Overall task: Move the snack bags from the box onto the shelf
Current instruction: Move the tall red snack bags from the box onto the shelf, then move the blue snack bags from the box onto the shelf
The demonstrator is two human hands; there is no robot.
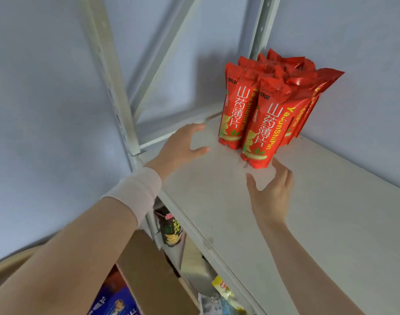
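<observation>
Several tall red snack bags point(260, 128) with white and yellow lettering stand upright, packed together at the back of the pale shelf board point(319, 212), near the rear upright. My left hand point(183, 146) hovers open over the shelf just left of the bags, fingers spread, holding nothing. My right hand point(271, 192) is open in front of the nearest bag, its fingertips close to the bag's base; whether they touch it I cannot tell. A cardboard box point(149, 269) sits below the shelf at the lower left.
Grey metal shelf uprights point(112, 87) and a diagonal brace rise at the left and back against a blue-grey wall. Below the shelf edge are a dark snack bag point(170, 228), blue packets point(117, 301) by the box and other packets point(221, 292).
</observation>
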